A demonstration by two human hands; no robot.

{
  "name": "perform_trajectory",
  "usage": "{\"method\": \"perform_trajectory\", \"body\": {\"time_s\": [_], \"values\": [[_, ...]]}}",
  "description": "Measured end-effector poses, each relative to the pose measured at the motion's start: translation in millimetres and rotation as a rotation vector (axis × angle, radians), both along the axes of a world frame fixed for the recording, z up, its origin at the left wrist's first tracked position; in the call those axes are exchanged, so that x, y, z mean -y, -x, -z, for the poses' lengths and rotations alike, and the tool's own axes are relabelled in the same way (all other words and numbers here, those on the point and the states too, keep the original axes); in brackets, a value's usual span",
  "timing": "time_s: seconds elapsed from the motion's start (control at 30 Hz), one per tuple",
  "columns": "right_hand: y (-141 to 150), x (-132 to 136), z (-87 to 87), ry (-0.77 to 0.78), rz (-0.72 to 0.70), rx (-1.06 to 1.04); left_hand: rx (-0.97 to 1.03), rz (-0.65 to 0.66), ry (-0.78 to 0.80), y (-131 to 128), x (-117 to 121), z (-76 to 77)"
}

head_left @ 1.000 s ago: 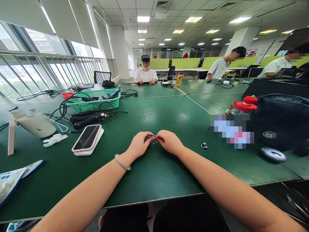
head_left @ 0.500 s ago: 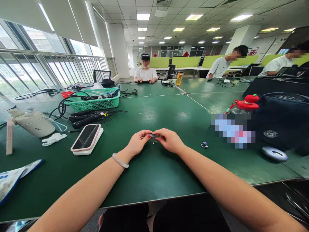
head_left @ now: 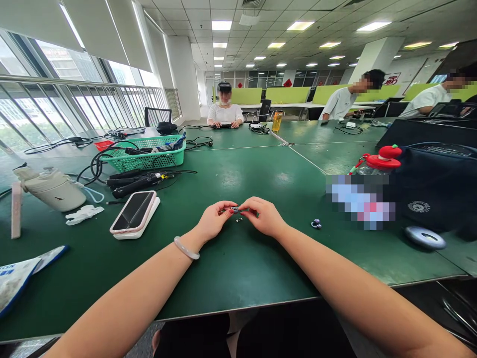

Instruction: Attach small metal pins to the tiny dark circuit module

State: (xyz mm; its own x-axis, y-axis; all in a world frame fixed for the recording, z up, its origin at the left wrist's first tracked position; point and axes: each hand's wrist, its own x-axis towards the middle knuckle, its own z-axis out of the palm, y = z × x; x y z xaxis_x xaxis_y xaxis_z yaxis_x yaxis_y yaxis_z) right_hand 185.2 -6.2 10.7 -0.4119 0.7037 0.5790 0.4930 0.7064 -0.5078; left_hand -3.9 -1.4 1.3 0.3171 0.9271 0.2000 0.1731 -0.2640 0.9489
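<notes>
Between the fingertips of both hands is a small dark-and-silver piece, too small for me to name its kind. My left hand pinches its left end between thumb and fingers, and a pale bangle circles that wrist. My right hand is closed in a pinch at the right end, its fingers partly covering the piece. Just beneath, a tiny metallic bit lies on the green table. Farther right rests a small dark, shiny item.
To the left are a phone on a white box, a crumpled tissue, a beige bottle and a green basket with cables. A red-lidded bottle, dark bag and computer mouse stand right. Several people sit beyond.
My right fingertips have shifted very slightly away from the small piece, showing a little more of it. My left hand stays nearly where it was.
</notes>
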Motion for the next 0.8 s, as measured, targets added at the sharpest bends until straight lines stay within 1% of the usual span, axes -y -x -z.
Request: {"method": "perform_trajectory", "body": {"time_s": [0.23, 0.47, 0.67, 0.8], "values": [[-0.7, -2.5, 2.7, 0.03, 0.046, 0.042, -0.008, 0.007, 0.004, -0.4, 0.5, -0.6], [-0.3, -4.0, 4.9, -0.013, 0.055, 0.035, 0.022, 0.0, 0.021, -0.2, -0.3, 2.0], [-0.7, -2.9, 4.2, -0.045, 0.078, 0.032, 0.087, -0.009, 0.086, -2.1, 3.8, -5.1], [-1.7, -2.1, 4.5, -0.131, 0.078, 0.049, 0.157, -0.011, 0.149, -3.6, 6.7, -10.2]]}}
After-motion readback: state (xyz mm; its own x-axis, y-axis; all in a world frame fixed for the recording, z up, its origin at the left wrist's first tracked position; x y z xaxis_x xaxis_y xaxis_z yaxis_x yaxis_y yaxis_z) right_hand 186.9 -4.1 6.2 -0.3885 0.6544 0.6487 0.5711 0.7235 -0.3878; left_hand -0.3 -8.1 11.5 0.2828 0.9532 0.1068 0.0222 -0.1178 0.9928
